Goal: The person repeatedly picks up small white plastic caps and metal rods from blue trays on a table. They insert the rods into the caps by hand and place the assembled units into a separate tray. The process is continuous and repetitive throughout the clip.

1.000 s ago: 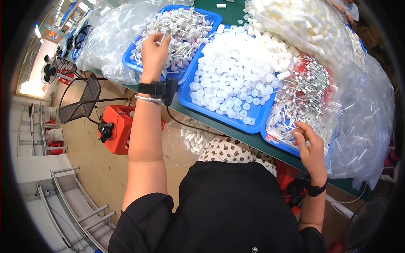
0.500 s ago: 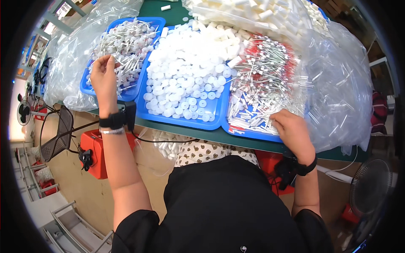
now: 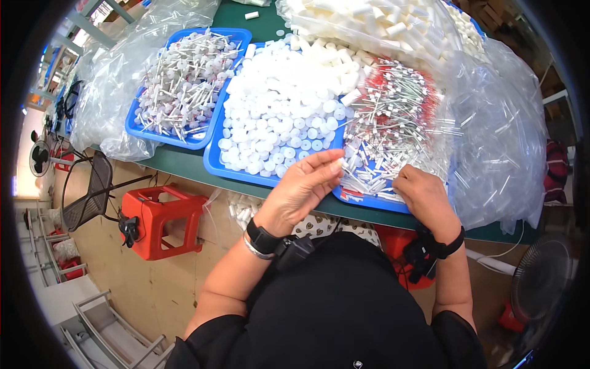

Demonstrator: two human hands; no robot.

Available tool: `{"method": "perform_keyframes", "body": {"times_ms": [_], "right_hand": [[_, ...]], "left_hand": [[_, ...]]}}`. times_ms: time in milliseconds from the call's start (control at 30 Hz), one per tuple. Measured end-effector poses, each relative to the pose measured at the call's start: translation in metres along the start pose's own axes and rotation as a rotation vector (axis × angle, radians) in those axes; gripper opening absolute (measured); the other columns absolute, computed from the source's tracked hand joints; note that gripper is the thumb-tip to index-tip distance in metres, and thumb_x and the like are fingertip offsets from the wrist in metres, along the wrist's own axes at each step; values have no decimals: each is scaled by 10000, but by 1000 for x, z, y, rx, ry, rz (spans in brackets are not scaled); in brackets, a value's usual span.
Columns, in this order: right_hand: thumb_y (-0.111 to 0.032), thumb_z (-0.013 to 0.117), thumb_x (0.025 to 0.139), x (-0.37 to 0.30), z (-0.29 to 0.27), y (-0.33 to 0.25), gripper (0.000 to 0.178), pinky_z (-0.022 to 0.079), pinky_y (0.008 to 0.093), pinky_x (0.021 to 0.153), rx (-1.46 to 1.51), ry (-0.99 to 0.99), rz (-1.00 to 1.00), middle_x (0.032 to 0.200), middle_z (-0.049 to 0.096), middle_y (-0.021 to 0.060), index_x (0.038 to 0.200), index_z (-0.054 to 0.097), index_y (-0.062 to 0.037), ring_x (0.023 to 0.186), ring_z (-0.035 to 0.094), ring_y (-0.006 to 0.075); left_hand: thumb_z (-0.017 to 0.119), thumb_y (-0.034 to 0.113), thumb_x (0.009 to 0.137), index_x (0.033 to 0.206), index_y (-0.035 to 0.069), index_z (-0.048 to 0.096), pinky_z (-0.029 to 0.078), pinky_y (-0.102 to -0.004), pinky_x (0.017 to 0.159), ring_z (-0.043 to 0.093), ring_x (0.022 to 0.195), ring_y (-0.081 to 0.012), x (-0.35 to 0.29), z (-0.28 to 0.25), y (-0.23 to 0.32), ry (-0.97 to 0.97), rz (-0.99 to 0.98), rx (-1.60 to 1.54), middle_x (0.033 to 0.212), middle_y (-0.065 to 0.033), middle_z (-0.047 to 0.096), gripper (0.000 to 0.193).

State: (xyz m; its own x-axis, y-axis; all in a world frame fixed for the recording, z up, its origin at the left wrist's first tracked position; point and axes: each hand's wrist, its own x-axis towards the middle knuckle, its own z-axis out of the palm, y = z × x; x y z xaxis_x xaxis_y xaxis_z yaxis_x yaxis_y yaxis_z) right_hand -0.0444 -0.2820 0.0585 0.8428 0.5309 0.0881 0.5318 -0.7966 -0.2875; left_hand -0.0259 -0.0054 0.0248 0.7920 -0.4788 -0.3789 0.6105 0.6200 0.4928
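My left hand point(image 3: 302, 189) hovers over the front edges of the middle and right trays, thumb and index finger pinched. A small whitish bit shows at the fingertips, too small to name. My right hand point(image 3: 424, 195) rests at the front of the right blue tray point(image 3: 376, 203), its fingers closed and bent down; whatever they hold is hidden. In that tray lie thin metal-and-white pins with red parts point(image 3: 393, 98) and short white tubes. The middle blue tray point(image 3: 236, 175) holds translucent white discs point(image 3: 270, 141) with a hole in them, and white foam-like cylinders point(image 3: 335, 64).
The left blue tray point(image 3: 200, 142) is heaped with pins bearing discs point(image 3: 184, 80). Clear plastic bags point(image 3: 498, 141) bulge at the right, with more bags point(image 3: 117, 92) at the left. A bag of white cylinders point(image 3: 381, 21) sits behind. Below are a red stool point(image 3: 163, 224) and a fan point(image 3: 541, 270).
My left hand has moved right and nearer, from the left tray to the front of the right tray. The right hand has stayed almost in place. The view has shifted slightly.
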Motion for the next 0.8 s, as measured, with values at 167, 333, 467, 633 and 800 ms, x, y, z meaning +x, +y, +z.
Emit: {"method": "perform_keyframes", "body": {"times_ms": [167, 333, 467, 633, 800], "right_hand": [[-54, 679, 865, 1, -12, -17, 57, 499, 344, 622, 395, 114, 189, 865, 663, 99, 900, 651, -18, 702, 650, 275], [-35, 667, 882, 6, -15, -34, 72, 484, 311, 573, 515, 168, 198, 817, 680, 114, 940, 649, 3, 638, 647, 230], [-29, 674, 876, 7, -15, -35, 78, 479, 305, 554, 503, 170, 178, 809, 679, 105, 939, 648, 7, 625, 639, 216], [-28, 677, 875, 7, -13, -38, 78, 480, 303, 554, 508, 164, 179, 802, 677, 102, 936, 648, 10, 617, 635, 208], [-48, 654, 908, 8, -3, -39, 89, 477, 293, 550, 591, 166, 181, 794, 671, 105, 973, 634, 9, 609, 627, 177]], "left_hand": [[641, 51, 949, 1266, -12, 567, 554, -238, 881, 657, 957, -143, 1, 8, -10, 46, -14, -51, 1073, -89, 658, 331], [634, 53, 953, 1242, -8, 568, 566, -250, 900, 663, 1018, -168, -1, 14, -11, 5, 0, -57, 1136, -142, 658, 302], [638, 54, 951, 1244, -6, 563, 565, -249, 900, 667, 1024, -173, -2, 16, -12, 28, 26, -45, 1130, -142, 661, 308], [652, 60, 946, 1250, -19, 548, 550, -269, 914, 662, 1021, -181, -2, 12, -15, 19, 54, -2, 1115, -136, 653, 331], [645, 48, 944, 1246, -1, 581, 545, -294, 943, 661, 1033, -177, -4, 14, -21, -1, 81, 83, 1171, -135, 654, 313]]}}
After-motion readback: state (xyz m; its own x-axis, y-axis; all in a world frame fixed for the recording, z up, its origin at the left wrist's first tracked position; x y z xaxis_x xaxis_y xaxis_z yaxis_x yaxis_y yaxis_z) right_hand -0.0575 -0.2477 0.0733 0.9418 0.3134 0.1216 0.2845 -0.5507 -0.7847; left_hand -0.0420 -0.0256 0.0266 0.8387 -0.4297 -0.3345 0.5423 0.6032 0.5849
